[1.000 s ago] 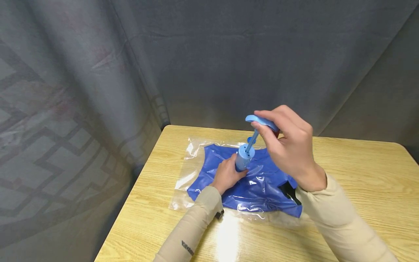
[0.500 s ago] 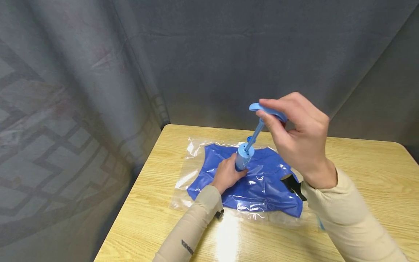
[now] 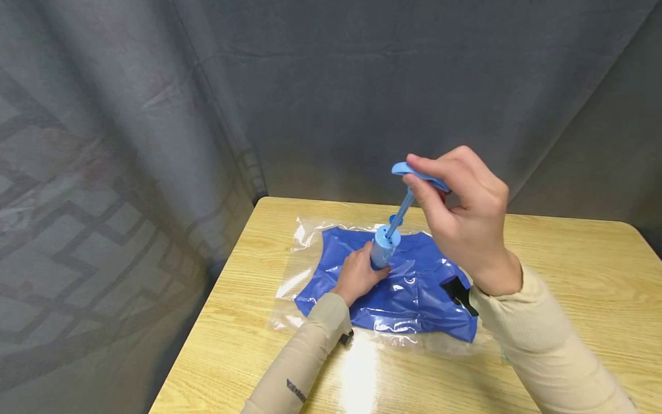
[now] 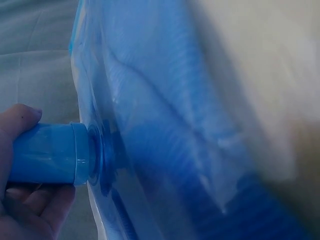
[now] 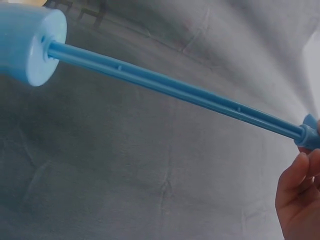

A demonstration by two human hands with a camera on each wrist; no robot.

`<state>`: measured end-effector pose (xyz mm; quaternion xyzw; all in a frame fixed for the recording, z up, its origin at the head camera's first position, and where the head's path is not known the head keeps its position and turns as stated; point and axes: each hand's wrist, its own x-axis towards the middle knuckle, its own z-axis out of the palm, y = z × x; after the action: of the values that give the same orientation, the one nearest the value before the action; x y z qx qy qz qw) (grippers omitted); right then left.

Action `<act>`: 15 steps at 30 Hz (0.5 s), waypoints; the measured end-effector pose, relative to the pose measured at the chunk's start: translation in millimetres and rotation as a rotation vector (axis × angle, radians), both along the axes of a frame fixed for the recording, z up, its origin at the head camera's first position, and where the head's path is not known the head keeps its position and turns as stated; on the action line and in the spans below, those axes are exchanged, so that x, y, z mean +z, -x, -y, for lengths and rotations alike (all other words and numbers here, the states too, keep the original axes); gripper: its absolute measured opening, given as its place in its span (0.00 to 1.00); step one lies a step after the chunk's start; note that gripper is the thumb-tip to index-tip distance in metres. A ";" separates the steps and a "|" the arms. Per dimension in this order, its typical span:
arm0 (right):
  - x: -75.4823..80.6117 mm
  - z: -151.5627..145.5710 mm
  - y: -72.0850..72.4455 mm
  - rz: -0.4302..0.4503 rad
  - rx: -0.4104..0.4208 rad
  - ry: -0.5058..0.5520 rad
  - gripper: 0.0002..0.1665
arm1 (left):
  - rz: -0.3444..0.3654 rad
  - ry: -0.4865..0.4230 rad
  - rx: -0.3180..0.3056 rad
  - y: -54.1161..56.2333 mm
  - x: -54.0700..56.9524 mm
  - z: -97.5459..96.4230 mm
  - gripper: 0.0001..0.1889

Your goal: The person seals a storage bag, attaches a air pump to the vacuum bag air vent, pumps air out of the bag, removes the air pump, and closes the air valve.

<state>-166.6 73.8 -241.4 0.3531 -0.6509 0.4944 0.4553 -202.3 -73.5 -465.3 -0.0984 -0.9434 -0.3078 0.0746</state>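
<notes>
A light-blue hand pump [image 3: 383, 252] stands slightly tilted on a clear plastic storage bag [image 3: 292, 275] with blue fabric [image 3: 414, 302] inside. My left hand [image 3: 358, 276] grips the pump's barrel low down. In the left wrist view, the barrel [image 4: 45, 154] meets a round valve [image 4: 104, 156] on the bag. My right hand [image 3: 468, 213] holds the pump's handle [image 3: 401, 168] between thumb and fingers, above the barrel. A long stretch of the ribbed rod [image 5: 175, 90] shows outside the barrel in the right wrist view. Behind the rod is a small dark-blue cap [image 3: 395, 220].
The bag lies flat on a light wooden table [image 3: 569, 276]. Grey curtains [image 3: 362, 103] hang along the back and left of it. A small pale-blue item [image 3: 504, 355] is mostly hidden by the right sleeve. Black straps sit at both wrists.
My right hand has pulled the handle up, lengthening the exposed rod, then moved slightly back to the left. The left hand and the barrel have stayed in place.
</notes>
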 end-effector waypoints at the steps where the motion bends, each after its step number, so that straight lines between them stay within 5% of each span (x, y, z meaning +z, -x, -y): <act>1: -0.9 0.6 0.3 -0.003 0.004 0.012 0.15 | 0.000 0.001 0.000 0.1 0.0 0.0 0.27; 8: -13.3 4.0 6.7 0.002 0.030 0.003 0.13 | -0.001 0.006 0.001 1.1 0.1 1.7 0.27; 15: -65.2 5.8 26.5 0.149 -0.034 -0.341 0.14 | 0.015 -0.021 0.004 1.5 0.4 4.7 0.29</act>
<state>-193.1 68.0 -306.6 0.3763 -0.7631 0.3939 0.3477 -203.9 -78.2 -464.9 -0.0936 -0.9409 -0.3181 0.0692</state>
